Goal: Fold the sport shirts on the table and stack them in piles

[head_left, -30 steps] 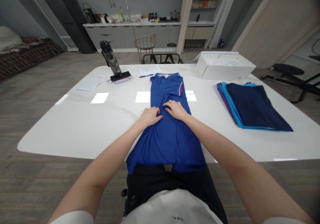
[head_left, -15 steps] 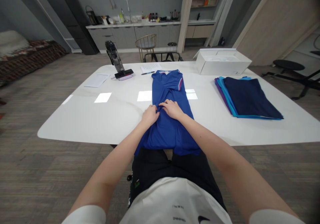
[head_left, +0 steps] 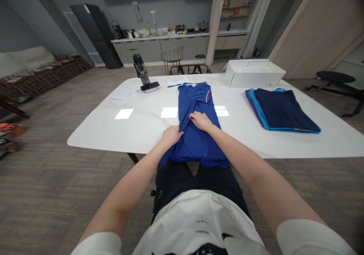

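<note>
A blue short-sleeved shirt [head_left: 200, 147] lies lengthwise on the white table, its collar at the far end and its lower hem hanging over the near edge. One sleeve, trimmed in white and red, lies across the upper part. My left hand [head_left: 171, 135] is closed on the shirt's left edge, about halfway down. Further up and to the right, my right hand [head_left: 200, 121] pinches a fold of the fabric near the middle. Creases run between the two hands. The fingertips of both are partly hidden by the cloth and knuckles.
On the right of the table [head_left: 93, 131] lies a stack of folded clothes [head_left: 287, 110] in navy, light blue and purple, with an open white box [head_left: 254, 74] behind. A handheld vacuum [head_left: 143, 74], papers [head_left: 122, 92] and a pen [head_left: 174, 85] are at the far left.
My hands have moved apart: the left slid slightly nearer to me, while the right stayed higher on the shirt. The head view has shifted left and tilted up a little.
</note>
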`<state>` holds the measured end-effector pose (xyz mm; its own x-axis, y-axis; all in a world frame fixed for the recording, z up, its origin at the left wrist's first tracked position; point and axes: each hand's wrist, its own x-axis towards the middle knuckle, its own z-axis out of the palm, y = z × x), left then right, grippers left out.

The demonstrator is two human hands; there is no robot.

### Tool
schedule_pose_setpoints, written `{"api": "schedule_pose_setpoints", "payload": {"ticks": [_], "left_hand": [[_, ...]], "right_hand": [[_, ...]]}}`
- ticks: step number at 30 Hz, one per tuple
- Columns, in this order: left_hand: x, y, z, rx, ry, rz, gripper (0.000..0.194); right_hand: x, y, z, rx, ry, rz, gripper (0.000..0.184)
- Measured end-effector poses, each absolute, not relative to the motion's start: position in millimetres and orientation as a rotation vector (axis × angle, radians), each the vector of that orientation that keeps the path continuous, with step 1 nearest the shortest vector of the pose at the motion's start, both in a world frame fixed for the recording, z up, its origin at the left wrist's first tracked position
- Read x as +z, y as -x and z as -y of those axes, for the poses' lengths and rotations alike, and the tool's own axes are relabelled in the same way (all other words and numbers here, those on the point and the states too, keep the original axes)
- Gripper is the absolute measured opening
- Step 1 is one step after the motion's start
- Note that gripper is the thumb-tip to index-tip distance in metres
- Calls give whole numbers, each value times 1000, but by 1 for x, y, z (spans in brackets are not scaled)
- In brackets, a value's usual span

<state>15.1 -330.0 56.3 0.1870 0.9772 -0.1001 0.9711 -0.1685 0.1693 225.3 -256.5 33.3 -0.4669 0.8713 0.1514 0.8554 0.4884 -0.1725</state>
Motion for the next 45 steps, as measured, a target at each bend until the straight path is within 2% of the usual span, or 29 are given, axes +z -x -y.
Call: {"api": "schedule_pose_setpoints", "payload": {"ticks": [6, 11, 15, 18, 21, 27, 33, 38, 41, 45], "left_hand": [[63, -13, 340, 262, -2249, -1766, 30], [63, -3, 364, 367, -2190, -1717, 42], [58, 11, 391, 283, -2313, -1737, 25], [51, 18, 408, 170, -2360, -1808, 25], [43, 23, 416, 151, -2319, -1867, 24], [47, 32, 414, 329, -2260, -1859, 22], [78, 13, 404, 596, -1900, -1368, 32], [69, -30, 392, 618, -1686, -1177, 33], [55, -40, 394, 525, -1860, -1151, 30], [50, -22, 409, 377, -2389, -1041, 19]], "right_hand": [[31, -213, 279, 165, 1315, 2560, 27], [30, -200, 288, 183, 1287, 2523, 25], [32, -196, 290, 157, 1260, 2619, 20], [35, -194, 295, 157, 1188, 2658, 28], [38, -192, 302, 157, 1109, 2733, 26], [45, -196, 307, 161, 1132, 2700, 21], [55, -214, 309, 141, 1150, 2661, 24], [54, -242, 312, 153, 1258, 2609, 25], [46, -257, 317, 210, 1308, 2607, 23], [36, -263, 325, 276, 1248, 2592, 29]]}}
